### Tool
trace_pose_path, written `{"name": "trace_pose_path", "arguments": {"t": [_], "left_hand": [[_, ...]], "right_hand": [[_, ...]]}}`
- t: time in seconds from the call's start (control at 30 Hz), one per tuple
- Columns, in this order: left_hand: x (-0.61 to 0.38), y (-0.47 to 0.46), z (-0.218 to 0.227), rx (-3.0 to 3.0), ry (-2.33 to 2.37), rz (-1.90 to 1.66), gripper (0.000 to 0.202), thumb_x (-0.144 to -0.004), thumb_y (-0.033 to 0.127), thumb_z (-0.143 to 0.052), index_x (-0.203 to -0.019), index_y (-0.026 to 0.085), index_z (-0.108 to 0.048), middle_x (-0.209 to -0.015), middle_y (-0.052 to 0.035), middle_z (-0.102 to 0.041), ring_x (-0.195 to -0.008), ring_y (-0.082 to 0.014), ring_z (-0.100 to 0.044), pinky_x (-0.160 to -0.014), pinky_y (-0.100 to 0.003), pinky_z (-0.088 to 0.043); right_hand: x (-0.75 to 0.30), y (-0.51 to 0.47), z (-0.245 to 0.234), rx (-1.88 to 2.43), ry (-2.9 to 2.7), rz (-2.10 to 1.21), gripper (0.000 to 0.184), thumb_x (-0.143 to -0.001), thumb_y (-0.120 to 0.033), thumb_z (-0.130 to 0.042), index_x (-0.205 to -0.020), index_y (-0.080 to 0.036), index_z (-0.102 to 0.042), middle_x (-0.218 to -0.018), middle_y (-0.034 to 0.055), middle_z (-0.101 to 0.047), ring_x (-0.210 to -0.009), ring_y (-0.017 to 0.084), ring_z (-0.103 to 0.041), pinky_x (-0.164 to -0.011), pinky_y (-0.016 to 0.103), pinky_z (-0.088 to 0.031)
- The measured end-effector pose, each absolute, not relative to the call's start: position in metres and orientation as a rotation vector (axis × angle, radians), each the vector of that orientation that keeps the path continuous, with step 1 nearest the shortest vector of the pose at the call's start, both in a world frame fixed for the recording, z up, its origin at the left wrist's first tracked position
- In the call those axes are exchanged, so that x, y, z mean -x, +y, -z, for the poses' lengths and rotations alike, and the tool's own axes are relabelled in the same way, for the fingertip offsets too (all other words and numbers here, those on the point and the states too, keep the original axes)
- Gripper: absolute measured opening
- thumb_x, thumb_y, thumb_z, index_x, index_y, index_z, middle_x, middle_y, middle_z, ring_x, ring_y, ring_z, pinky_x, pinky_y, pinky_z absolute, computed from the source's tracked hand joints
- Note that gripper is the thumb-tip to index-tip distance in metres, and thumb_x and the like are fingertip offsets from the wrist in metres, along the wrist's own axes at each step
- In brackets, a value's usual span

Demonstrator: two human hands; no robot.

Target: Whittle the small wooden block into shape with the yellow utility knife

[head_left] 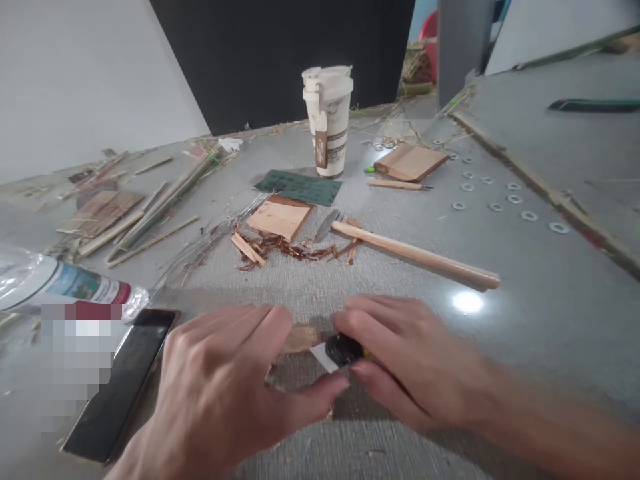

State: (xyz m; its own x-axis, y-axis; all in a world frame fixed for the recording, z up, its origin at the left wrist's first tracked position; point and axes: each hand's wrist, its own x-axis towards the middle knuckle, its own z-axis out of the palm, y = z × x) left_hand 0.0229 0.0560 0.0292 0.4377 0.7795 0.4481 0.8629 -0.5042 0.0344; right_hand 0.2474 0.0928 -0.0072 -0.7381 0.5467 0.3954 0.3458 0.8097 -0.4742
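Observation:
My left hand [225,387] lies over a small thin piece of wood [299,339] at the table's near edge, fingers curled and pressing it down, thumb reaching right. My right hand [400,360] is closed on a utility knife [340,351] with a black body; its short blade points left and meets the wood between my two hands. Most of the wood piece is hidden under my left fingers.
A black phone [120,393] lies left of my hand, a plastic bottle [60,283] beyond it. Farther off are a flat wood block [280,217], reddish shavings [295,250], a chisel with wooden handle [415,255], green sandpaper [300,187], a lidded cup [329,120], bamboo strips [150,213], several washers [500,200].

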Motion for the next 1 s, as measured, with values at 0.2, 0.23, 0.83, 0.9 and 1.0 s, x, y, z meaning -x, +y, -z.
{"name": "trace_pose_path", "arguments": {"t": [0.2,0.23,0.83,0.9,1.0], "left_hand": [[-0.027,0.057,-0.024,2.468,-1.454,0.783,0.041,-0.076,0.06,-0.075,-0.076,0.026,-0.052,-0.053,0.0042,-0.058,-0.047,-0.0177,-0.055,-0.049,-0.036,-0.039],[-0.027,0.057,-0.023,2.464,-1.456,0.783,0.041,-0.076,0.06,-0.075,-0.077,0.026,-0.052,-0.053,0.0042,-0.059,-0.047,-0.0176,-0.054,-0.05,-0.036,-0.039],[-0.019,0.059,-0.016,2.418,-1.265,0.77,0.05,-0.081,0.069,-0.07,-0.075,0.023,-0.053,-0.054,0.0034,-0.056,-0.049,-0.014,-0.048,-0.052,-0.033,-0.037],[-0.019,0.06,-0.016,2.426,-1.265,0.775,0.05,-0.08,0.069,-0.07,-0.073,0.023,-0.053,-0.054,0.0042,-0.054,-0.049,-0.0139,-0.048,-0.052,-0.032,-0.035],[-0.02,0.061,-0.017,2.432,-1.279,0.776,0.051,-0.08,0.07,-0.071,-0.071,0.023,-0.052,-0.053,0.0043,-0.052,-0.049,-0.0138,-0.048,-0.051,-0.032,-0.033]], "right_hand": [[-0.241,0.087,0.01,0.644,-2.42,-0.597,0.011,-0.1,-0.02,-0.039,-0.099,-0.019,-0.05,-0.08,0.0007,-0.055,-0.069,0.015,-0.047,-0.06,0.029,-0.038],[-0.24,0.087,0.011,0.646,-2.42,-0.593,0.011,-0.1,-0.02,-0.039,-0.1,-0.018,-0.05,-0.081,0.001,-0.055,-0.07,0.015,-0.048,-0.061,0.029,-0.039],[-0.243,0.088,0.012,0.654,-2.437,-0.589,0.016,-0.104,-0.024,-0.036,-0.097,-0.018,-0.05,-0.081,0.0012,-0.056,-0.069,0.014,-0.047,-0.06,0.029,-0.037],[-0.243,0.088,0.011,0.654,-2.43,-0.595,0.018,-0.104,-0.024,-0.036,-0.094,-0.018,-0.049,-0.08,0.0004,-0.054,-0.068,0.014,-0.046,-0.059,0.029,-0.036],[-0.242,0.088,0.011,0.651,-2.429,-0.598,0.019,-0.104,-0.024,-0.035,-0.093,-0.018,-0.049,-0.079,-0.0004,-0.053,-0.066,0.013,-0.044,-0.058,0.029,-0.035]]}}
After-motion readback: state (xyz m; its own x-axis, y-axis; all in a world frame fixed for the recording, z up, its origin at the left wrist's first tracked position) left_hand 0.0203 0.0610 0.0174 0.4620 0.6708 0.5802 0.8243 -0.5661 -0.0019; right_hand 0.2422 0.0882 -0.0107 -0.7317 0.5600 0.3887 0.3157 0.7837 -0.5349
